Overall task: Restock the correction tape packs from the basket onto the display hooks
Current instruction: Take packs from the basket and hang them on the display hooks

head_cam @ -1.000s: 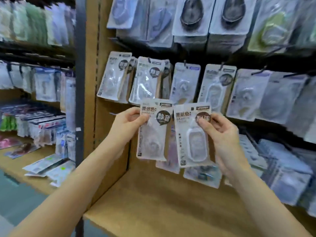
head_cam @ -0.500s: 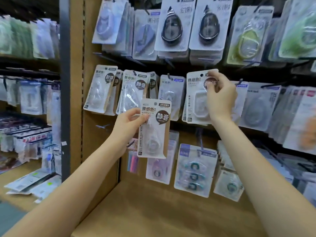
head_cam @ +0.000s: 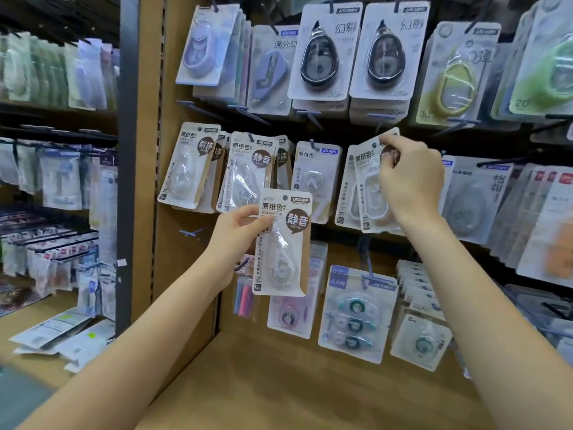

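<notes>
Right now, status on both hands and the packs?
Right hand pinching a pack up at its hook row, tilted. Left hand holding second pack below, waiting. Nothing blocking.

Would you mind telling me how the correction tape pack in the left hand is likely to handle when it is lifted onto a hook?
The correction tape pack probably stays fairly stiff: held by one upper edge in the left hand, it hangs flat without drooping. It is likely light, since a fingertip pinch carries it. The glossy clear blister may be slippery, so the card edge seems the safer grip.
</notes>
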`<move>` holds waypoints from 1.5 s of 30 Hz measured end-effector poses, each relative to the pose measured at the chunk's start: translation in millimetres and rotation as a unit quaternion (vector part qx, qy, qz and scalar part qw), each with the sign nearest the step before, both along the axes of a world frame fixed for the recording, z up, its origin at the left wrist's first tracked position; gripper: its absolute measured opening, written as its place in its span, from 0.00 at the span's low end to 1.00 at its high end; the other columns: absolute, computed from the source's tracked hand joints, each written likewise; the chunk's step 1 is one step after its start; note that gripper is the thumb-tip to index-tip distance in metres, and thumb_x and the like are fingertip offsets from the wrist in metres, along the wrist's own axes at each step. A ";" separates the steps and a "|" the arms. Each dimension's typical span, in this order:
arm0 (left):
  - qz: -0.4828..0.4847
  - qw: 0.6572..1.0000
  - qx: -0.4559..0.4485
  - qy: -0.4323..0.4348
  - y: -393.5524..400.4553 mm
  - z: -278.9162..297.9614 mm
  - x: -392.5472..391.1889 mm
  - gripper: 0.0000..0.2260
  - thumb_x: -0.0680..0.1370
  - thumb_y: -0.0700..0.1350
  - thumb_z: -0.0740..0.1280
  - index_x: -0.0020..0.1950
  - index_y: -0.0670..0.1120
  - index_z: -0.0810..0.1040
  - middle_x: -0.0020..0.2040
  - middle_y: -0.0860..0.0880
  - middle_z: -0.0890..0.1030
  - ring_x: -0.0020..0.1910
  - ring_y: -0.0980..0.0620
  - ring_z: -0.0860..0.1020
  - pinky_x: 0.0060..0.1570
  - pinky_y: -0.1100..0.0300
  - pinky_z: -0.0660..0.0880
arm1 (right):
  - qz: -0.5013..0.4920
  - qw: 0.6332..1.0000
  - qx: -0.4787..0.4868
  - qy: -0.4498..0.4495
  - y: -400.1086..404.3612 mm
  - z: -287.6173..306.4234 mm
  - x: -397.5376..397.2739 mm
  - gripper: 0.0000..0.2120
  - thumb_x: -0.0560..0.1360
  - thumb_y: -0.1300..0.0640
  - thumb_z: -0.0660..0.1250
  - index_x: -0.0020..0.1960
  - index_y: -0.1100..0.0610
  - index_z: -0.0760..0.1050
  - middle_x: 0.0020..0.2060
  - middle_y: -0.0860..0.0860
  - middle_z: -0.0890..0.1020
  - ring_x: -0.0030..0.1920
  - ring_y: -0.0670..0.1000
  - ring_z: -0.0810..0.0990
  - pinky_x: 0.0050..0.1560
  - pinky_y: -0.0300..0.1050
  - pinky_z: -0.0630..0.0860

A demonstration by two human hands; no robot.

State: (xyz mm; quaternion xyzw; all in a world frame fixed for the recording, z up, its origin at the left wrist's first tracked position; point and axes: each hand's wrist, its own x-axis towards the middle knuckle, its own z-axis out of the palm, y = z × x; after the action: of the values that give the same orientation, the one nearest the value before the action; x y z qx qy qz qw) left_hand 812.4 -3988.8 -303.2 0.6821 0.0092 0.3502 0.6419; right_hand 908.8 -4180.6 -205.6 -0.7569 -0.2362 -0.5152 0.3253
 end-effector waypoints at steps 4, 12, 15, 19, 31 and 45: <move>-0.003 1.000 -0.010 0.001 -2.0 -3.9 -0.6 0.06 0.77 0.42 0.65 0.52 0.45 0.80 0.46 0.50 0.85 0.44 0.55 0.82 0.43 0.62 0.76 | 0.054 0.998 0.028 0.034 -3.6 -5.4 6.0 0.16 0.79 0.62 0.59 0.64 0.54 0.75 0.53 0.52 0.81 0.52 0.49 0.76 0.49 0.34 0.65; 0.026 0.999 -0.026 -0.007 6.6 1.0 -6.2 0.05 0.78 0.42 0.65 0.50 0.48 0.80 0.46 0.51 0.84 0.43 0.56 0.82 0.42 0.62 0.75 | -0.061 0.998 -0.019 0.025 8.0 -31.1 5.4 0.16 0.75 0.64 0.62 0.62 0.57 0.73 0.61 0.57 0.69 0.61 0.56 0.67 0.51 0.44 0.65; 0.044 0.998 -0.025 -0.024 16.9 8.4 -6.5 0.05 0.78 0.43 0.64 0.49 0.49 0.80 0.47 0.52 0.84 0.46 0.56 0.81 0.48 0.61 0.75 | 0.047 0.996 0.001 -0.081 24.1 -51.7 -19.8 0.13 0.74 0.60 0.66 0.58 0.59 0.75 0.59 0.57 0.69 0.59 0.54 0.69 0.54 0.35 0.63; 0.058 0.995 -0.064 -0.044 29.3 30.3 -1.5 0.05 0.79 0.43 0.64 0.49 0.47 0.79 0.45 0.50 0.82 0.43 0.53 0.80 0.41 0.63 0.75 | 0.368 0.904 -0.134 0.173 77.4 -72.7 -31.4 0.32 0.73 0.49 0.69 0.72 0.43 0.56 0.66 0.47 0.67 0.62 0.50 0.72 0.63 0.51 0.72; 0.098 0.979 0.172 0.037 65.8 26.8 6.8 0.19 0.82 0.41 0.55 0.72 0.53 0.63 0.61 0.56 0.72 0.59 0.58 0.70 0.58 0.62 0.67 | 0.402 0.894 -0.049 0.193 151.0 -32.0 -5.7 0.28 0.77 0.58 0.65 0.74 0.51 0.60 0.70 0.51 0.66 0.70 0.48 0.63 0.63 0.35 0.58; 0.103 0.988 0.115 0.025 69.9 26.8 -2.3 0.17 0.80 0.38 0.57 0.65 0.56 0.67 0.46 0.62 0.74 0.45 0.66 0.72 0.41 0.73 0.67 | 0.352 0.922 -0.030 0.157 163.8 -41.4 -15.3 0.28 0.76 0.57 0.64 0.74 0.55 0.61 0.64 0.56 0.70 0.66 0.52 0.68 0.67 0.46 0.65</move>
State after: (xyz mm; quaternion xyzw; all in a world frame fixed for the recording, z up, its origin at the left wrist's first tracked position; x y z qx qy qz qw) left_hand 810.0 -3918.9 -276.4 0.7552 0.0556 0.3958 0.5195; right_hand 893.5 -4016.8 -247.0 -0.7059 -0.4486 -0.2346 0.4953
